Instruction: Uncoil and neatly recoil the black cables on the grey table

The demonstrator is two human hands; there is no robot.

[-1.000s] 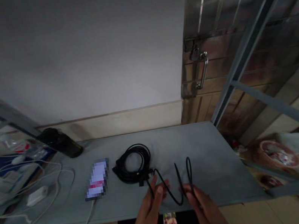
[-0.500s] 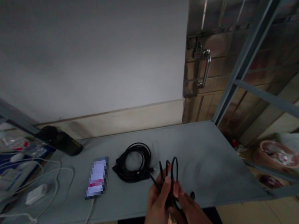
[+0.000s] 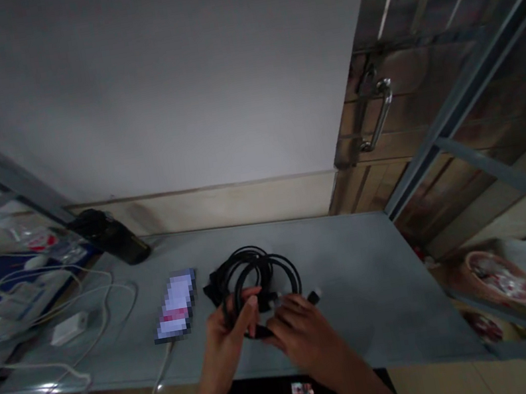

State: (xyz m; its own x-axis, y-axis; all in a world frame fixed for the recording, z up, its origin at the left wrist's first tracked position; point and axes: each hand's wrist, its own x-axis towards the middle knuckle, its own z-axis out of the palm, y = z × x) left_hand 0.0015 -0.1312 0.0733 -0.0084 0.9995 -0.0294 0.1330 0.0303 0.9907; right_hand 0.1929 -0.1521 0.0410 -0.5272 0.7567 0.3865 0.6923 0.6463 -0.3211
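A looped black cable (image 3: 291, 266) is held between my two hands above the grey tabletop. My left hand (image 3: 229, 327) is closed on the left side of the loops, thumb on top. My right hand (image 3: 298, 329) grips the lower right side, its fingers curled round the cable. A connector end (image 3: 313, 297) of the cable sticks out past my right hand. Just behind, a second coiled black cable (image 3: 246, 251) lies on the table, partly hidden by the held loops.
A phone (image 3: 176, 305) with its screen lit lies left of the coils, a white cord plugged in. Beyond it are a white adapter (image 3: 69, 329), tangled white cords and a dark bottle (image 3: 111, 236). Metal posts frame the table (image 3: 371, 273); a basket (image 3: 502, 281) stands at right.
My hands have moved left and apart, and the cable between them has spread from narrow bent strands into wider round loops. The view has shifted slightly.
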